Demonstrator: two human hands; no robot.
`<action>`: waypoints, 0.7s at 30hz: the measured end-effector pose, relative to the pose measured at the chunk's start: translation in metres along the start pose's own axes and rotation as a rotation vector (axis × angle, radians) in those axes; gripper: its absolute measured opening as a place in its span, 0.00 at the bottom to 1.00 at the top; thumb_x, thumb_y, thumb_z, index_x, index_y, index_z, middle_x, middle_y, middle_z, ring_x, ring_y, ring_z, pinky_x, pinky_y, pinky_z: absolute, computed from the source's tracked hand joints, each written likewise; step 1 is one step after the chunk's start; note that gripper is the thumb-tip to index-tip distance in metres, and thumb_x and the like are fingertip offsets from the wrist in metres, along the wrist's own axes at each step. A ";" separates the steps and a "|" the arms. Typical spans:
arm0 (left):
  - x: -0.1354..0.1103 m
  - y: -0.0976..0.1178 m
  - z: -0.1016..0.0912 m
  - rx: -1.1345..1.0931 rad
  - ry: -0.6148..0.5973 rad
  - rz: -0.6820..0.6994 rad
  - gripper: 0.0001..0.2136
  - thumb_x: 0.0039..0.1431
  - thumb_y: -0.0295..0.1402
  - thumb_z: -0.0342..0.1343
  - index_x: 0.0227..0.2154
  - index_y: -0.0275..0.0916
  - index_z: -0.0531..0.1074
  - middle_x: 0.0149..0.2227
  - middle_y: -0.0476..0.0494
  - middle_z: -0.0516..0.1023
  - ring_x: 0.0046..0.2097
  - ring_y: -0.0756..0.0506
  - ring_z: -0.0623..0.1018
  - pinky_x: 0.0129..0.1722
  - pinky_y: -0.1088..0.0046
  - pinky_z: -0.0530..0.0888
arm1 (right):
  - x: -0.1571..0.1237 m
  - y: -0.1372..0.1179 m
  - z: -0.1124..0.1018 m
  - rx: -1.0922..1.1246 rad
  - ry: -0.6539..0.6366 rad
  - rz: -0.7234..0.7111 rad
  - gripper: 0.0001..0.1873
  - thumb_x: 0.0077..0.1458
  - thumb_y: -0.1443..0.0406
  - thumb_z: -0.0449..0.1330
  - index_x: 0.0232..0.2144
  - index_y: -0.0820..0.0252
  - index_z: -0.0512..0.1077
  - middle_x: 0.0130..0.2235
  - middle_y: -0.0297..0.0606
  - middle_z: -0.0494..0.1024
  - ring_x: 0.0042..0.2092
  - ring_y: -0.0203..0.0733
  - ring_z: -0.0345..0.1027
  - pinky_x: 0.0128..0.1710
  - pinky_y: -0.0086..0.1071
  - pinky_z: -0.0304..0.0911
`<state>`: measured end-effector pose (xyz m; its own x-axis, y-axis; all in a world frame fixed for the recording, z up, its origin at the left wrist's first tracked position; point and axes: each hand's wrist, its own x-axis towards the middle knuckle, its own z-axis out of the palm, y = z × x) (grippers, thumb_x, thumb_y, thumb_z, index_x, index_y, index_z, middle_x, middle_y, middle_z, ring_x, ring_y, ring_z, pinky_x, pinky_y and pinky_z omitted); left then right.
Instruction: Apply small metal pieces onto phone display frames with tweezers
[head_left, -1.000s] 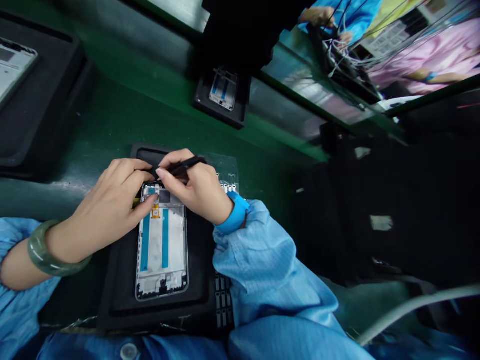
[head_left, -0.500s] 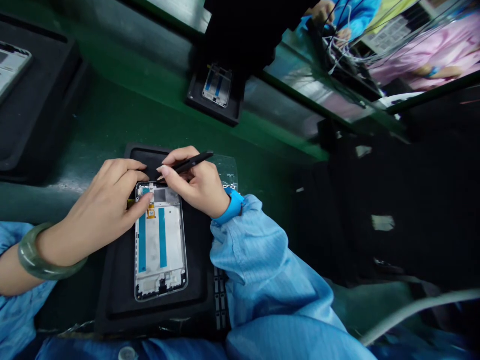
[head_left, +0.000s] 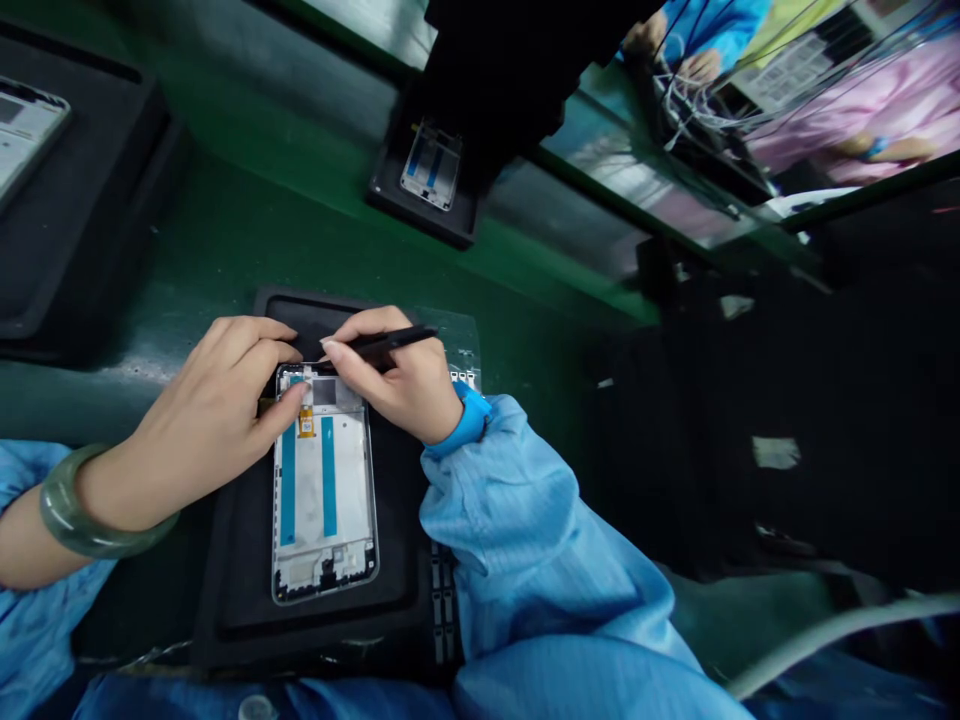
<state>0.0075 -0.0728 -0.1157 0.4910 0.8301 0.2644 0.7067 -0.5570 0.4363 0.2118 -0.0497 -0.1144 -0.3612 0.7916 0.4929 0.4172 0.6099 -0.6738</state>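
Pinching black tweezers [head_left: 397, 340] with the right hand [head_left: 394, 380], tips at top end of a phone frame [head_left: 311, 525] lying in a black tray [head_left: 236, 610] at lower centre; left hand [head_left: 202, 405] half open, one finger pressing same end; two blue strips [head_left: 328, 490] already on frame, top end seemingly unfinished.

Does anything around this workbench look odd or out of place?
Nothing on the green bench looks spilled or damaged. The one untidy sight is the tangle of thin white wires at the top right, bunched loosely, while the phone frame sits squarely in its black tray.
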 end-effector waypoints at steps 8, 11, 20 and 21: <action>-0.001 0.000 0.000 0.005 -0.022 -0.014 0.12 0.66 0.38 0.49 0.45 0.37 0.70 0.51 0.32 0.72 0.54 0.33 0.72 0.52 0.48 0.72 | 0.000 0.001 -0.002 0.035 0.015 -0.028 0.06 0.63 0.62 0.60 0.36 0.59 0.72 0.35 0.32 0.79 0.34 0.33 0.74 0.35 0.27 0.70; -0.001 0.000 0.000 -0.001 -0.020 -0.020 0.12 0.65 0.38 0.49 0.44 0.37 0.70 0.51 0.32 0.73 0.54 0.33 0.72 0.51 0.48 0.72 | 0.001 0.001 -0.002 0.042 0.027 -0.048 0.05 0.63 0.63 0.61 0.36 0.59 0.72 0.35 0.32 0.79 0.35 0.32 0.74 0.35 0.27 0.70; 0.000 0.000 0.000 0.002 -0.025 0.003 0.13 0.66 0.37 0.50 0.45 0.33 0.71 0.51 0.31 0.72 0.54 0.33 0.71 0.52 0.49 0.72 | 0.002 0.000 -0.001 0.044 0.037 -0.031 0.04 0.62 0.64 0.62 0.37 0.59 0.72 0.35 0.32 0.80 0.35 0.33 0.76 0.36 0.26 0.70; 0.000 0.000 0.000 0.006 -0.021 0.004 0.12 0.66 0.37 0.50 0.44 0.33 0.71 0.51 0.31 0.72 0.54 0.33 0.71 0.52 0.49 0.72 | 0.001 0.000 -0.001 0.046 0.037 -0.021 0.04 0.62 0.64 0.62 0.37 0.59 0.72 0.36 0.32 0.80 0.35 0.33 0.76 0.36 0.26 0.70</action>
<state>0.0072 -0.0727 -0.1156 0.5044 0.8269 0.2486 0.7075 -0.5609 0.4300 0.2116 -0.0489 -0.1133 -0.3381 0.7799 0.5268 0.3704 0.6249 -0.6873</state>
